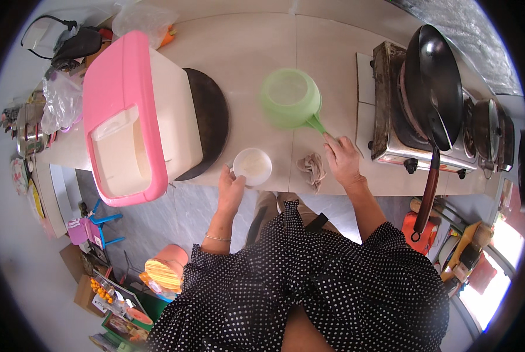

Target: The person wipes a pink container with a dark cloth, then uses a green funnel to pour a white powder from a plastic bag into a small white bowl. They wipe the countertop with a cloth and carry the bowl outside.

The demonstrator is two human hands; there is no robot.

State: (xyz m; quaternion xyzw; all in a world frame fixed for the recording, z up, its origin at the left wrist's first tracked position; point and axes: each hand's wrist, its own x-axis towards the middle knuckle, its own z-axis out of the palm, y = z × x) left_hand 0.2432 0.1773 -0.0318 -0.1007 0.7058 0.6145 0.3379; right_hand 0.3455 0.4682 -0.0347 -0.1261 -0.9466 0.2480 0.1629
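My left hand [232, 187] grips a white cup [252, 166] at the counter's front edge; something pale lies inside it. With my right hand [344, 160] I hold the handle of a green plastic ladle or dipper [291, 97], whose bowl is over the counter; whether it touches the surface cannot be told. Between my hands lies a crumpled cloth [312, 170]. To the left stands a large white bin with a pink lid [118, 88], a whitish surface showing under its clear window. A dark round board or pan [210, 119] sticks out beside the bin.
At the right is a gas stove [388, 152] with a black wok [434, 83] tilted on it, its wooden handle reaching past the counter edge. Pots [487, 127] stand farther right. Plastic bags [64, 103] lie behind the bin. A blue-legged stool [106, 224] is on the floor.
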